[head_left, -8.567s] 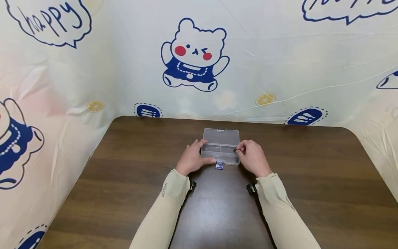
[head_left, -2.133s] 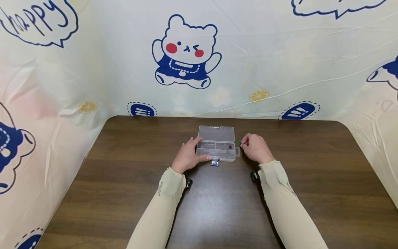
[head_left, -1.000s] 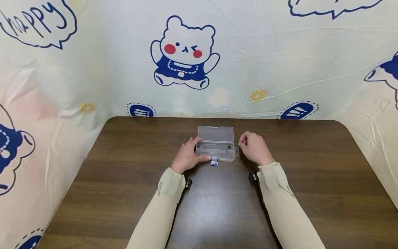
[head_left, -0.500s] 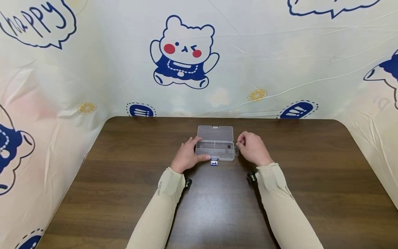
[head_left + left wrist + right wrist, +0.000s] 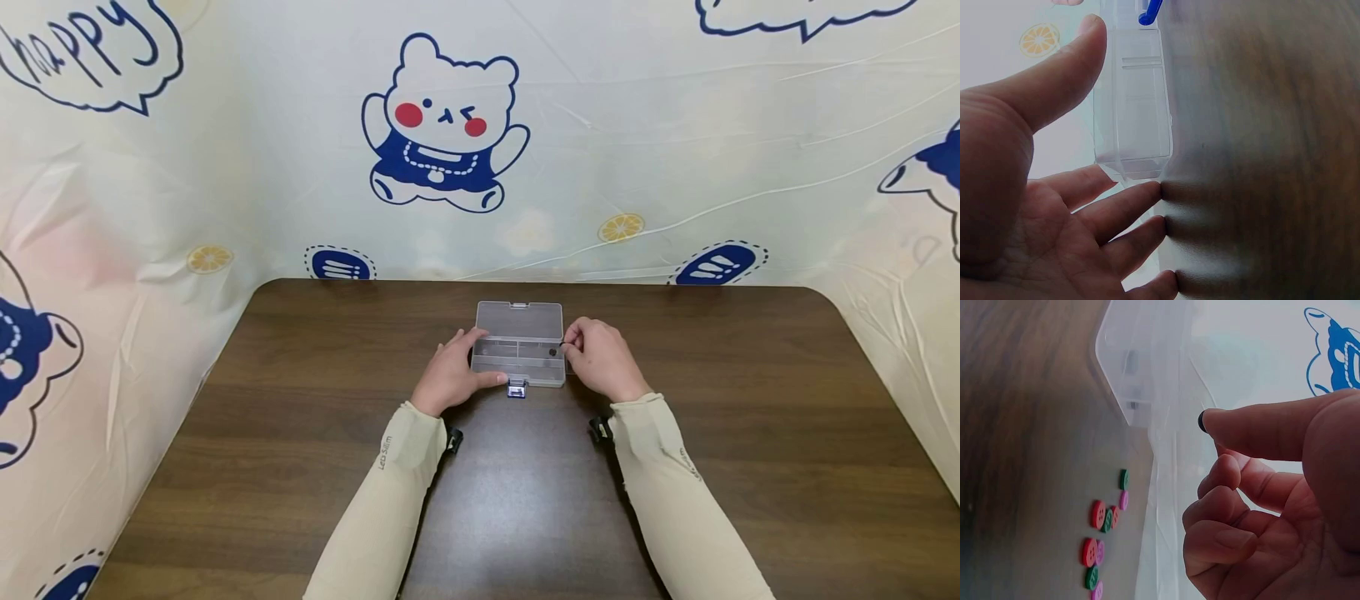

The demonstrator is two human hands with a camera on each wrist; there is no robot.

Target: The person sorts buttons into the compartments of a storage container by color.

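Note:
A clear plastic compartment box (image 5: pixel 536 374) lies on the table with its lid (image 5: pixel 517 319) folded back. One dark button (image 5: pixel 552 352) sits in its middle right compartment. My left hand (image 5: pixel 452 372) spans the box's left end, thumb at the front edge and index finger at the back. In the left wrist view its fingers are spread, fingertips down by the box's end. My right hand (image 5: pixel 602 357) pinches a black button (image 5: pixel 1202 421) between thumb and index finger, right at the box's right edge. Its other fingers are curled in.
Red (image 5: pixel 1090 552), green (image 5: pixel 1092 577) and pink buttons, several in all, lie on the table beside the box's right end; my right hand hides them in the head view. A blue latch (image 5: pixel 517 388) sticks out at the box's front. A printed curtain (image 5: pixel 570 125) hangs behind the table.
Over the last second my right hand has moved left to the box's edge with the black button. Since 8.6 s ago a dark button has come to show in the compartment. My left hand stays put.

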